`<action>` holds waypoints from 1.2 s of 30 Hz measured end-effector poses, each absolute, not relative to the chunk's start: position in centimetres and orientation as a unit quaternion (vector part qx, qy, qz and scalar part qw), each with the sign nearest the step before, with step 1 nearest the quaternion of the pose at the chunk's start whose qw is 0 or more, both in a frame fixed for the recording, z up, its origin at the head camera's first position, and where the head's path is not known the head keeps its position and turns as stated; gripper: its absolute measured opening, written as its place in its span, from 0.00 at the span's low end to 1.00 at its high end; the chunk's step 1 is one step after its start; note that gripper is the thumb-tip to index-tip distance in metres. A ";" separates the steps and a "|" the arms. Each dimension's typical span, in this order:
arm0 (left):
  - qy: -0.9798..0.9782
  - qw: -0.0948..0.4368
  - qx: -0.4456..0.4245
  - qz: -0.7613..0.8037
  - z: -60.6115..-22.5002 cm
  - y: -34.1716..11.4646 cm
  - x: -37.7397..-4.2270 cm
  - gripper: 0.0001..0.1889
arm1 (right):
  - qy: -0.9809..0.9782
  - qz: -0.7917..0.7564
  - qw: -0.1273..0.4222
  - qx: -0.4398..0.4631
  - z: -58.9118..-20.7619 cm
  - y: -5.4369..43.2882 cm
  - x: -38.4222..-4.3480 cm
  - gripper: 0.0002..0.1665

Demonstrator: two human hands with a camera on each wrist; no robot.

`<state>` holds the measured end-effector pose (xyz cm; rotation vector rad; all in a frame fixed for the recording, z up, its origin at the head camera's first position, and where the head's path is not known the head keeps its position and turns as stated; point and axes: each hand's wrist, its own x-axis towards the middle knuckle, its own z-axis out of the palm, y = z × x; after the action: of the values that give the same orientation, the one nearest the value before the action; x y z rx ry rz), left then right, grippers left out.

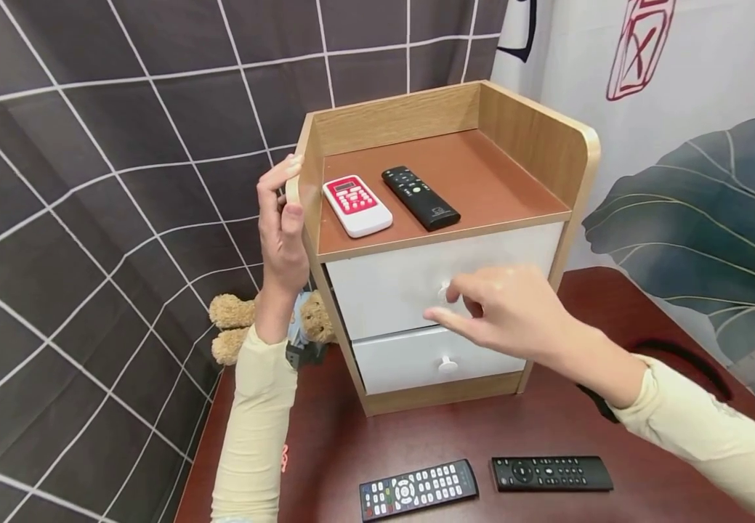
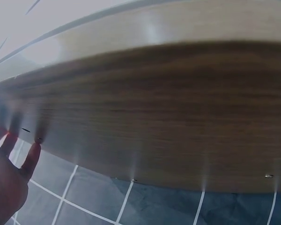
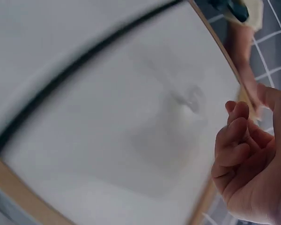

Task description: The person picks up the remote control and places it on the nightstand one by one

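Note:
A small wood-framed cabinet [image 1: 410, 404] with two white drawers stands on the table. My left hand [image 1: 283, 225] grips its left side panel near the top front, thumb at the edge. Fingertips [image 2: 33, 154] touch the panel's outer face in the left wrist view. My right hand [image 1: 504, 309] is in front of the upper drawer [image 1: 384, 298], index finger bent and thumb held apart from it. Nothing is between those fingers. Beside them shows the upper drawer's white knob [image 3: 191, 105], a little away from the fingertips in the right wrist view.
On the cabinet top lie a red-and-white remote [image 1: 357, 205] and a black remote [image 1: 420, 197]. Two more black remotes [image 1: 418, 490] [image 1: 551, 473] lie on the table in front. A teddy bear [image 1: 232, 310] lies left of the cabinet. Gridded dark cloth [image 1: 155, 145] hangs behind.

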<state>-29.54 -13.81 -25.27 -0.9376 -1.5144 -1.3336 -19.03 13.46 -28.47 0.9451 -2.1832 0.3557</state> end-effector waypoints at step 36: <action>-0.610 0.440 -0.373 -0.543 -25.3 -13.7 -29.5 0.42 | -0.884 0.136 0.143 0.424 -54.2 15.0 -12.9 0.46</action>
<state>-29.54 -13.74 -25.29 -0.9254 -1.5146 -1.3492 -12.92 15.02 -54.19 1.2225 -2.5496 0.3924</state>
